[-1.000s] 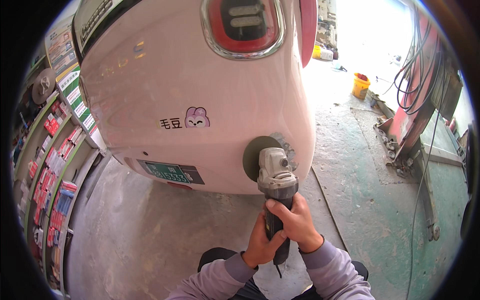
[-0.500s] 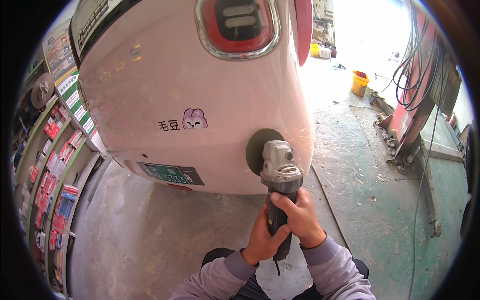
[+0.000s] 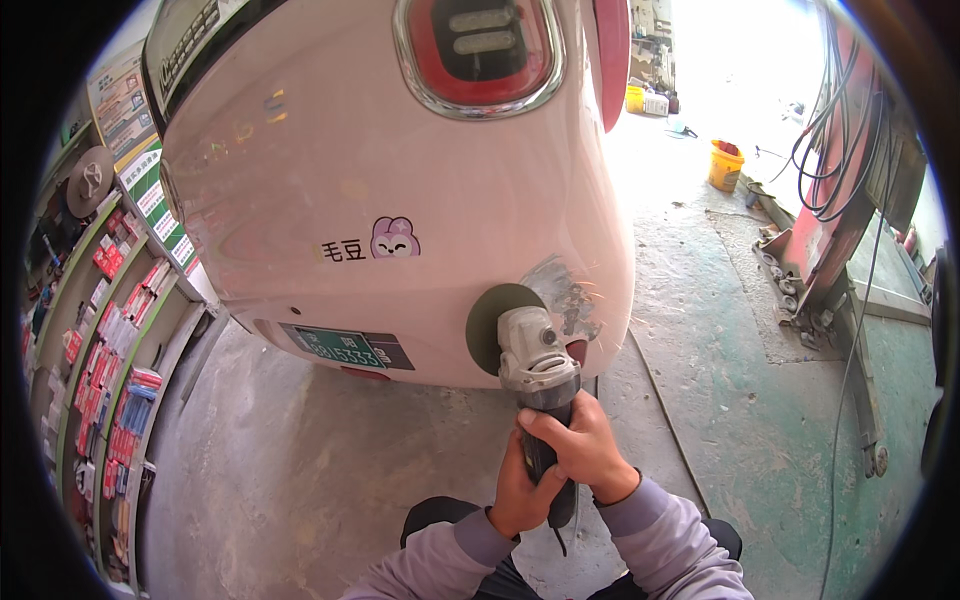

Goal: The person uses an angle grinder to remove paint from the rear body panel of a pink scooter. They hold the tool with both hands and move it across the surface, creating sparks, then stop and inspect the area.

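Fingers [image 3: 586,412]: both hands' gripping the handle [image 3: 538,458]
Grinder [image 3: 540,372]: likely heavy, rigid; best held there
Disc [image 3: 485,325]: beyond fingers

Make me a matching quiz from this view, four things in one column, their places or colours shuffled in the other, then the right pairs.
Things:
1. Grinder
2. Tail light
3. Rabbit sticker
4. Shelves

Places or colours:
A. Purple, on the car
B. At the picture's far left
C. Held by left hand and right hand
D. Red, chrome-rimmed

Pairs: 1-C, 2-D, 3-A, 4-B
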The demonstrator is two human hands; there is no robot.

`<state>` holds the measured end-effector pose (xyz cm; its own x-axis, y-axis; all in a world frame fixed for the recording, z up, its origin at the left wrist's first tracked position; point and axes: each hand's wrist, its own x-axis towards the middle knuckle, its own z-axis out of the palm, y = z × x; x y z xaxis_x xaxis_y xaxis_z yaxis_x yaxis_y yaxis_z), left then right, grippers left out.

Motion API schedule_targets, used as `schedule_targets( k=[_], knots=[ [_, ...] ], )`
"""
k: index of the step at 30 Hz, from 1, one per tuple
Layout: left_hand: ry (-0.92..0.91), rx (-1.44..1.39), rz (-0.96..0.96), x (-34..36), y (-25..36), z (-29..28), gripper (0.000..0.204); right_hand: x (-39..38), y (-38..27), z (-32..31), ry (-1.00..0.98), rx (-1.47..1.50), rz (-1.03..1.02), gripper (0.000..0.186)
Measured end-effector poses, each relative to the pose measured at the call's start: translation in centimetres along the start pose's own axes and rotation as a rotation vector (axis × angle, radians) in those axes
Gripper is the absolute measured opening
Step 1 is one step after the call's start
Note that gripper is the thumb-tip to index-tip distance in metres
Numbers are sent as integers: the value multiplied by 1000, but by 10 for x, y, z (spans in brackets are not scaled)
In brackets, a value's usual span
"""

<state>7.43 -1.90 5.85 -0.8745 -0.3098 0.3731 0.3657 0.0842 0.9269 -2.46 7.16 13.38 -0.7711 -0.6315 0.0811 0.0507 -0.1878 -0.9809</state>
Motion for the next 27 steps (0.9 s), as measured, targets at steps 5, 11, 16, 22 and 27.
schedule_targets(
  k=[5,11,16,22,27],
  knots=[
    [24,-20,12,-2,1,1,70,1,-1,2,-25,8,-49,37],
    [11,37,32,6,4,-1,72,5,-4,0,-2,52,-48,35],
    [28,45,58,4,1,1,71,5,-5,0,7,36,-74,35],
    [-29,57,60,4,-2,-3,76,5,-4,-3,-15,35,-53,36],
    [-48,-17,-22,5,-2,-2,79,6,0,-8,-5,98,30,35]
  ],
)
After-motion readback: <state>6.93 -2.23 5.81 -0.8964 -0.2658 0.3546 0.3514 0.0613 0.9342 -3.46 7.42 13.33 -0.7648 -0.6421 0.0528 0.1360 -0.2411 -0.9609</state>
